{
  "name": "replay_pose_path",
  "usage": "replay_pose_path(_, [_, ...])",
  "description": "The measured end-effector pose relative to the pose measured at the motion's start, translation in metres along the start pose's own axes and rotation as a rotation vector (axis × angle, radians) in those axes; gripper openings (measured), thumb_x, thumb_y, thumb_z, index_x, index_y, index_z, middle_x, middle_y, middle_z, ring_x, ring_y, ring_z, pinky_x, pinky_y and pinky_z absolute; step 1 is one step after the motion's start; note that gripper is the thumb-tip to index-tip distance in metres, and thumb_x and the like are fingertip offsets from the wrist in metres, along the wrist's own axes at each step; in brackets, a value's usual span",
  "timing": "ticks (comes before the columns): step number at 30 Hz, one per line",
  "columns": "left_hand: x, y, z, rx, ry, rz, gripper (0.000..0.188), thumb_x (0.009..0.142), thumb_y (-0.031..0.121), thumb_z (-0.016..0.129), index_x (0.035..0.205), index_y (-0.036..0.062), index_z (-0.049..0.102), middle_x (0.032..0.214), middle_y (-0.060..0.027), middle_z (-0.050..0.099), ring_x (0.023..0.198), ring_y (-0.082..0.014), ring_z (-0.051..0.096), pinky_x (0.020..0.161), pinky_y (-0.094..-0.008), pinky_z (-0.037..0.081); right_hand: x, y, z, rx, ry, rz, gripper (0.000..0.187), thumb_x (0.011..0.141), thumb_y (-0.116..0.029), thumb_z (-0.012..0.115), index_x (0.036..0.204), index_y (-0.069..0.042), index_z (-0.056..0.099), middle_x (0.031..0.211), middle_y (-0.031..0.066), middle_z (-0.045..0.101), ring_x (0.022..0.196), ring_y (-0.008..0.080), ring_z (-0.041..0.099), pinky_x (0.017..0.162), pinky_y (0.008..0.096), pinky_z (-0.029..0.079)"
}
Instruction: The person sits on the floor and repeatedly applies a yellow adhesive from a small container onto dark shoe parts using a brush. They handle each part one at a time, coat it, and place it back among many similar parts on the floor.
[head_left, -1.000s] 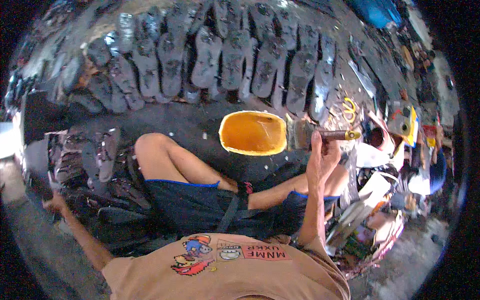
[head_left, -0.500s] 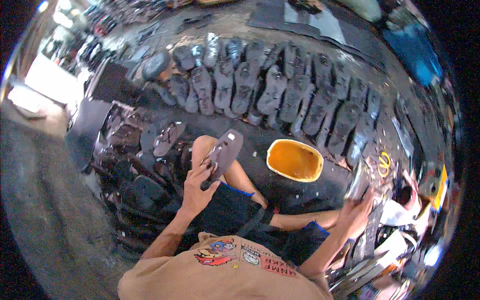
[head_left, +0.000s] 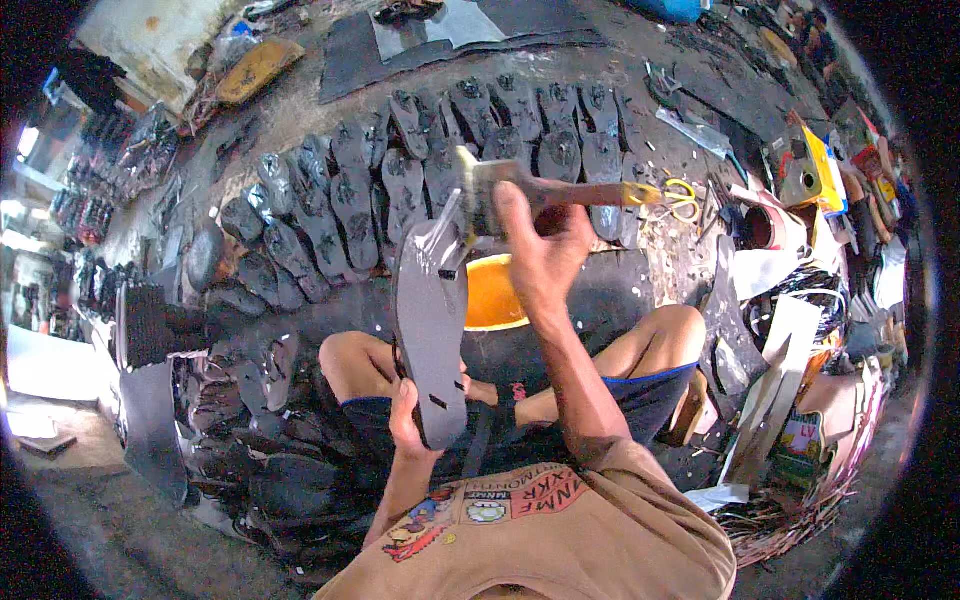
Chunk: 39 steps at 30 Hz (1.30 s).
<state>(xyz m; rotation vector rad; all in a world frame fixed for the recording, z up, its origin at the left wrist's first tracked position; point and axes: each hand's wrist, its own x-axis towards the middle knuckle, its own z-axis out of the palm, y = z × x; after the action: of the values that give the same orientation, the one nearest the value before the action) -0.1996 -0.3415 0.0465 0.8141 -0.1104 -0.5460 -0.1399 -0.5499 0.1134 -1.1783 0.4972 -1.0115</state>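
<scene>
My left hand (head_left: 408,428) grips a dark grey sandal sole (head_left: 430,340) by its lower end, thumb along its edge. The sole stands nearly lengthwise before me, with small black strap ends showing in slots. My right hand (head_left: 548,250) is closed round a paintbrush (head_left: 595,194), its handle pointing right. The brush's bristle end is over the sole's far end, where wet, shiny whitish streaks (head_left: 436,240) lie. Behind the sole and my right hand, an orange-yellow tub (head_left: 497,300) is partly hidden.
Rows of dark sandal soles (head_left: 350,200) lie beyond my legs. More dark sandals (head_left: 230,390) are heaped at left. To the right are yellow-handled scissors (head_left: 682,202), a yellow box (head_left: 820,170), white scraps (head_left: 765,270) and a bundle of thin strips (head_left: 800,530).
The sole has come nearer the view's middle and turned its broad face up. My right hand has moved from the clutter at right to the sole, now with a paintbrush. The view has turned right.
</scene>
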Motion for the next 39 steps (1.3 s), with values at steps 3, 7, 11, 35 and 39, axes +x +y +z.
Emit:
replay_pose_path(3, [0.004, 0.001, -0.007, -0.071, 0.04, -0.081, 0.069, 0.101, 0.056, 0.046, 0.142, 0.0017, 0.047, 0.125, -0.0178, 0.062, 0.103, -0.0295, 0.063, 0.087, -0.0405, 0.052, -0.03, 0.018, -0.02, -0.27, -0.26, -0.091, 0.026, 0.081, -0.022, 0.085, 0.09, -0.002, 0.071, 0.08, 0.0039, 0.072, 0.07, 0.011, 0.062, 0.065, 0.028, 0.051])
replay_pose_path(7, [-0.001, -0.007, -0.022, 0.089, -0.013, -0.05, 0.068, 0.101, 0.055, 0.047, 0.144, 0.0015, 0.047, 0.128, -0.0192, 0.063, 0.111, -0.0311, 0.064, 0.092, -0.044, 0.055, -0.017, 0.005, -0.02, -0.313, -0.216, -0.118, 0.027, 0.084, -0.021, 0.085, 0.092, -0.001, 0.069, 0.081, 0.0009, 0.068, 0.072, 0.0074, 0.059, 0.066, 0.0259, 0.048])
replay_pose_path(11, [0.007, 0.012, -0.015, -0.097, -0.093, -0.065, 0.067, 0.102, 0.054, 0.049, 0.146, 0.0032, 0.046, 0.133, -0.0181, 0.061, 0.114, -0.0309, 0.063, 0.094, -0.046, 0.054, 0.019, -0.014, -0.016, -0.178, 0.017, -0.054, 0.018, 0.087, -0.016, 0.083, 0.087, -0.003, 0.069, 0.076, 0.0013, 0.069, 0.066, 0.0099, 0.06, 0.063, 0.0283, 0.05])
replay_pose_path(35, [0.069, 0.042, -0.023, -0.17, 0.348, 0.134, 0.051, 0.105, 0.048, 0.048, 0.136, 0.0092, 0.059, 0.124, -0.0092, 0.069, 0.1, -0.0263, 0.068, 0.091, -0.0428, 0.056, -0.106, -0.014, -0.023, -0.452, -0.609, 0.127, 0.035, 0.076, -0.024, 0.09, 0.095, 0.0, 0.073, 0.087, 0.0119, 0.074, 0.077, 0.019, 0.066, 0.077, 0.0376, 0.055])
replay_pose_path(39, [0.106, 0.171, -0.075, -0.041, 0.434, 0.482, 0.036, 0.105, 0.035, 0.051, 0.127, 0.0104, 0.064, 0.112, -0.0075, 0.073, 0.097, -0.0244, 0.07, 0.087, -0.0418, 0.057, -0.067, 0.011, -0.091, -0.656, -0.153, 0.414, 0.053, 0.087, -0.029, 0.082, 0.12, 0.009, 0.063, 0.115, 0.0242, 0.068, 0.1, 0.027, 0.063, 0.087, 0.0384, 0.053])
